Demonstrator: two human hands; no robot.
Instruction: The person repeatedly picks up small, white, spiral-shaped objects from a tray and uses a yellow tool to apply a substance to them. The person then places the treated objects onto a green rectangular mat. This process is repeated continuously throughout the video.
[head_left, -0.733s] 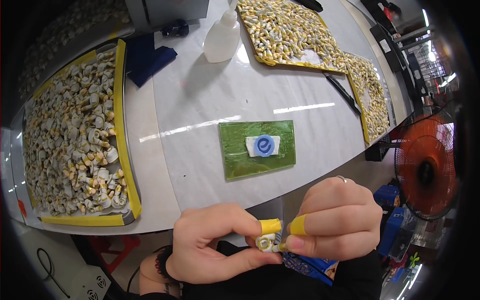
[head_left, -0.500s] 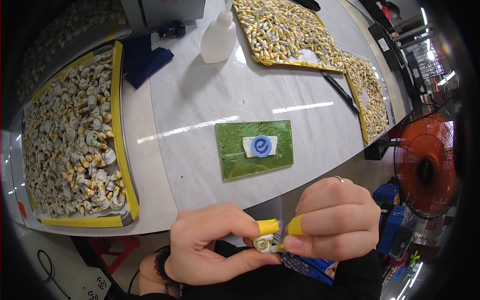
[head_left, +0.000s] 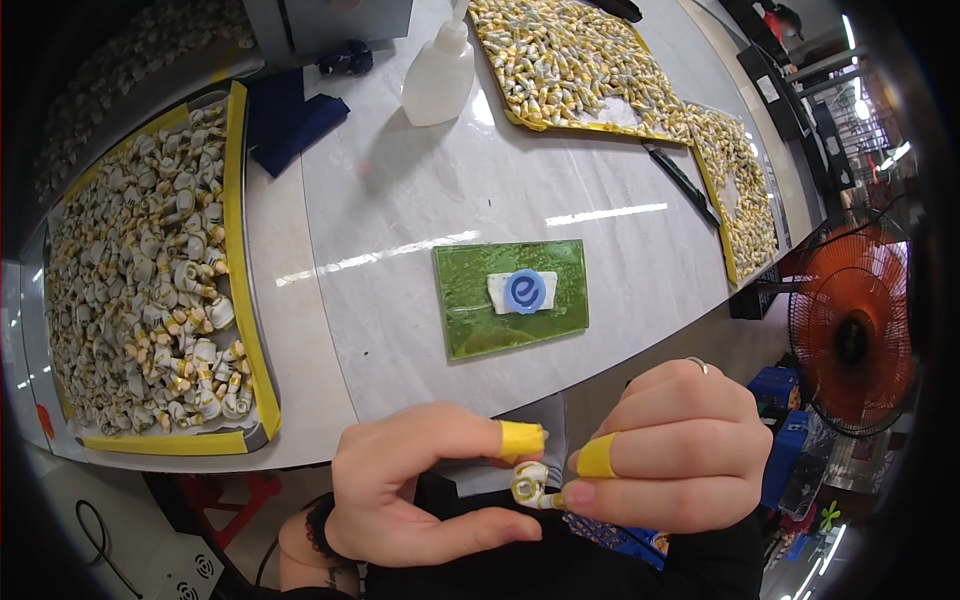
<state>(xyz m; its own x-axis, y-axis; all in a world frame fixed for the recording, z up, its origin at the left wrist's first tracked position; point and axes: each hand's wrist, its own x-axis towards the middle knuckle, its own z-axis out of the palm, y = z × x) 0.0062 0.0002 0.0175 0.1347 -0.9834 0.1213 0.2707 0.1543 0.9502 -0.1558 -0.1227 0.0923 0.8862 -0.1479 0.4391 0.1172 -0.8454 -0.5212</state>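
A small white figurine [head_left: 529, 484] with gold-yellow trim is held in front of me, below the table's near edge. My right hand [head_left: 684, 445] pinches its narrow end between thumb and forefinger, the other fingers curled. Beside its wider end, my left hand [head_left: 420, 488] has thumb and forefinger spread apart, with a gap between the thumb and the figurine. Yellow tape wraps a finger on each hand. On the table beyond lies a green rectangular slab [head_left: 465, 325] bearing a white piece and a round blue cap [head_left: 525, 291].
Trays with yellow-taped rims, a left tray [head_left: 262, 395] and a far tray [head_left: 560, 126], hold many similar small pieces. A white pump bottle [head_left: 437, 82], dark blue cloth [head_left: 300, 135] and black knife-like tool [head_left: 684, 187] lie around. An orange fan [head_left: 850, 335] stands at right.
My left thumb and forefinger have parted from the figurine, which they were gripping before. My right hand has kept its pinch, and the figurine has turned slightly.
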